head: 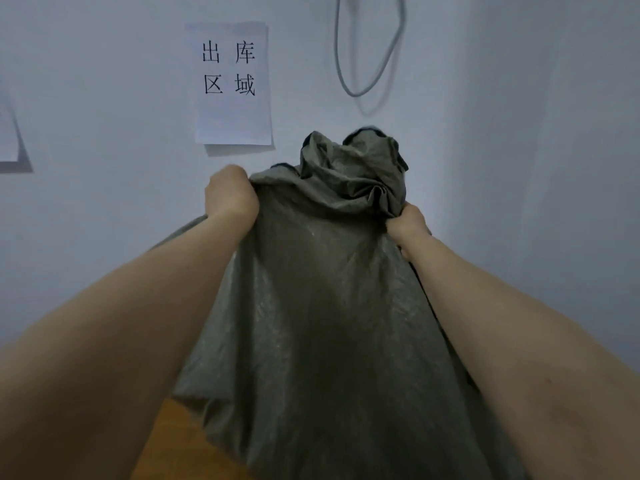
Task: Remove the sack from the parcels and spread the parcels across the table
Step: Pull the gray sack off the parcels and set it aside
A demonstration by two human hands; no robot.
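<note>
Gripping bunched fabric, the left hand (230, 195) and right hand (408, 225) hold the grey-green sack (311, 306) up at frame centre; best to draw it straight up, evenly, over the desk (166, 441). No parcels show.

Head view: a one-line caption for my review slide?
Left hand and right hand grip the bunched top of a grey-green sack above a wooden table, paper sign behind.
</note>
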